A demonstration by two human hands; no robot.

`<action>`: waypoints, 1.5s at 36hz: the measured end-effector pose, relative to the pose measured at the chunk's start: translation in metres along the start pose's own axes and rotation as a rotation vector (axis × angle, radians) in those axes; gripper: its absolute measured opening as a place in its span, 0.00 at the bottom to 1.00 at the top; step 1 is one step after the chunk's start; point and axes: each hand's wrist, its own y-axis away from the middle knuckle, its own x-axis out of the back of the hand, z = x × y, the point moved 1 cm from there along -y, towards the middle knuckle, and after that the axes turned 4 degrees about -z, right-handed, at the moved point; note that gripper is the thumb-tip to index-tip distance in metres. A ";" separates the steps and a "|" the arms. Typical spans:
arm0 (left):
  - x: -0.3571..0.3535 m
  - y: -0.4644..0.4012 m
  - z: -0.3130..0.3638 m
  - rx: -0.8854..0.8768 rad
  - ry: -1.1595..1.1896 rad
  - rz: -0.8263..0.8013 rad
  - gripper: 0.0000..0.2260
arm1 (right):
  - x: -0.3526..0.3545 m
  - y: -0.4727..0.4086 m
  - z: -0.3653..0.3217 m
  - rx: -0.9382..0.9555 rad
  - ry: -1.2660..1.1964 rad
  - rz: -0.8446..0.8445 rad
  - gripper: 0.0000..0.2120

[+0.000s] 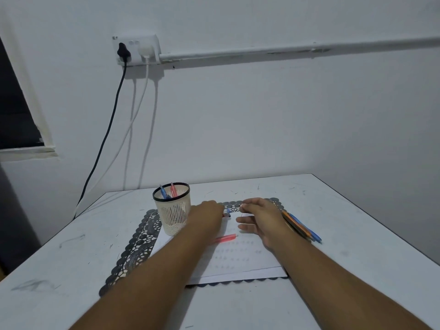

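A short pen piece [227, 213] is gripped in the curled fingers of the left hand [207, 216], over the far edge of the paper sheet [238, 258]. The right hand [262, 221] is held just beside it, thumb and forefinger tip to tip; whether anything is pinched cannot be told. A red pen [225, 238] is seen on the sheet between the wrists. A pen cup [172, 215] is set left of the left hand, and orange and blue pens [301, 228] are laid beyond the right wrist.

Dimly lit pale wall [262, 120]. Socket [137, 50] with dangling cables [112, 115] at 11 o'clock, pipe [297, 50] at 1, dark window [14, 110] at 9, scuffed white table [333, 210] at 6.
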 end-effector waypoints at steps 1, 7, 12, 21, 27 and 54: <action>-0.002 0.000 0.003 0.005 -0.015 -0.001 0.12 | 0.000 0.000 0.000 -0.001 0.001 0.000 0.05; 0.000 0.005 0.004 -0.022 -0.004 0.081 0.14 | 0.000 0.000 0.000 -0.001 0.016 -0.002 0.05; 0.016 0.040 -0.008 -0.185 0.323 0.001 0.11 | 0.000 0.000 0.001 0.000 0.035 -0.007 0.06; -0.013 0.069 -0.020 -0.131 0.631 -0.028 0.07 | -0.006 0.004 -0.001 0.017 0.039 -0.001 0.05; -0.018 0.069 -0.022 -0.127 0.537 0.109 0.06 | -0.015 0.008 -0.002 0.056 0.053 -0.008 0.05; -0.015 0.073 -0.028 -0.076 0.838 0.336 0.08 | -0.038 0.029 -0.010 0.291 -0.117 -0.067 0.05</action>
